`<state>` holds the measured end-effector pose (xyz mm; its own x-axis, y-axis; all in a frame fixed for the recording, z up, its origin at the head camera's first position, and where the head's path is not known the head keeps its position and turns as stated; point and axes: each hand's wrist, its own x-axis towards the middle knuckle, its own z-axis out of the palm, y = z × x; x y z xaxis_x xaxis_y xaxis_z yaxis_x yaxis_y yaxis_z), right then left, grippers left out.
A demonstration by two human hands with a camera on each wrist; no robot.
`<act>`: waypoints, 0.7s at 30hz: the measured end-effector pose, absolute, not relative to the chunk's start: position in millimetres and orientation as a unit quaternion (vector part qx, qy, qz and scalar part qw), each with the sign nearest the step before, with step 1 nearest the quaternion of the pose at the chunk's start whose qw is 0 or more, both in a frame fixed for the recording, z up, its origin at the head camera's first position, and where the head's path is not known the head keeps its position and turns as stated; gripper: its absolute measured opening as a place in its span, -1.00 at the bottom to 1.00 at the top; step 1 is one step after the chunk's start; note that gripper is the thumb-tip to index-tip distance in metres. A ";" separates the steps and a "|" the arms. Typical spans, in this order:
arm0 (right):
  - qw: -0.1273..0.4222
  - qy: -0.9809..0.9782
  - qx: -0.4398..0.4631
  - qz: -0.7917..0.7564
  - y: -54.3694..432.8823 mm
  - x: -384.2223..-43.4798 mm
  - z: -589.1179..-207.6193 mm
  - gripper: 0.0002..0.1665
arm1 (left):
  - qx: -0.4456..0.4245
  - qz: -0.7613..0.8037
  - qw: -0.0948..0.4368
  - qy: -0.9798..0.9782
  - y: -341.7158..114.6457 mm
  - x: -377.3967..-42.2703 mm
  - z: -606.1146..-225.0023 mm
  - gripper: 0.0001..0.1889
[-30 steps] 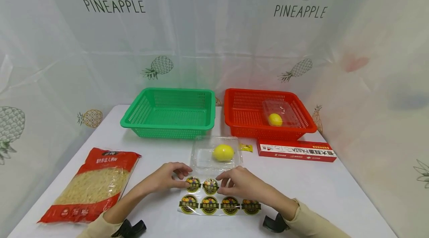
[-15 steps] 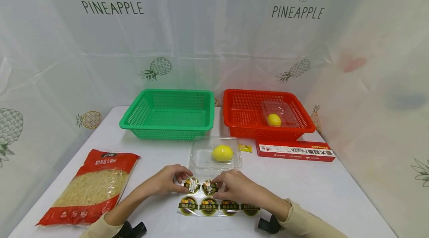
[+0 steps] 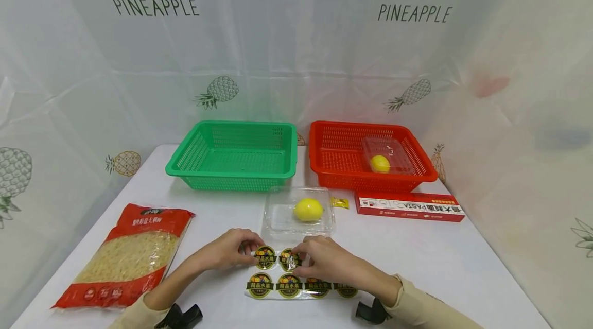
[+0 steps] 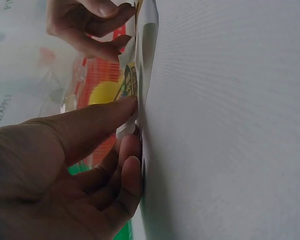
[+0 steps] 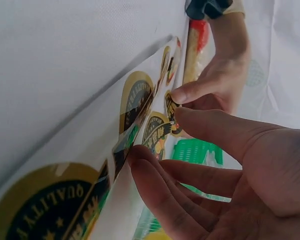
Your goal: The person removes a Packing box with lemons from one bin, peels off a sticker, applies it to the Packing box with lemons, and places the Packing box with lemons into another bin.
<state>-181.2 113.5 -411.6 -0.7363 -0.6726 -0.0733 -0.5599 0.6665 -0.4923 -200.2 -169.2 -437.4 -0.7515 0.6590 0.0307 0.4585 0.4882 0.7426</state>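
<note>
A sheet of round black-and-gold fruit stickers lies in front of the person in the head view. The left hand pinches its upper left edge; in the left wrist view the thumb is over the sheet's white edge and fingers are beneath. The right hand bends over the right sticker of the upper row. In the right wrist view its thumb and fingers stand apart, with fingertips at the sheet's surface. Just behind the sheet sits a clear plastic box holding a lemon.
Behind stand a green basket and a red basket, the red one with another clear box and lemon. A pasta bag lies left, a red pasta box right, and a small yellow packet between.
The right hand has shifted slightly left and down over the upper sticker. The left hand keeps its place at the sheet's edge, and the glare on the stickers has changed.
</note>
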 end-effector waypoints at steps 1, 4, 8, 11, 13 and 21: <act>0.124 0.905 -0.340 -0.223 113.2 -181.3 -411.8 -0.49 | 0.331 0.386 0.131 0.851 -169.5 -200.1 -437.1 -0.73; 0.121 0.908 -0.338 -0.215 112.6 -182.2 -412.7 -0.46 | 0.341 0.385 0.129 0.848 -170.8 -200.9 -437.8 -0.77; 0.123 0.910 -0.333 -0.213 112.8 -184.0 -413.0 -0.42 | 0.343 0.383 0.125 0.848 -172.3 -203.0 -439.9 -0.78; 0.129 0.910 -0.329 -0.218 113.9 -185.5 -413.1 -0.41 | 0.342 0.385 0.125 0.848 -173.1 -204.3 -441.0 -0.78; 0.130 0.909 -0.329 -0.220 114.7 -186.2 -413.2 -0.42 | 0.340 0.386 0.126 0.848 -173.1 -205.0 -441.2 -0.78; 0.130 0.905 -0.334 -0.228 116.1 -187.0 -412.6 -0.48 | 0.330 0.390 0.133 0.849 -172.4 -203.8 -440.0 -0.79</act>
<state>-187.0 116.1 -412.6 -0.7432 -0.6639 -0.0833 -0.5452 0.6730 -0.4998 -203.8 -172.4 -440.0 -0.7467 0.6644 0.0310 0.4568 0.4785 0.7499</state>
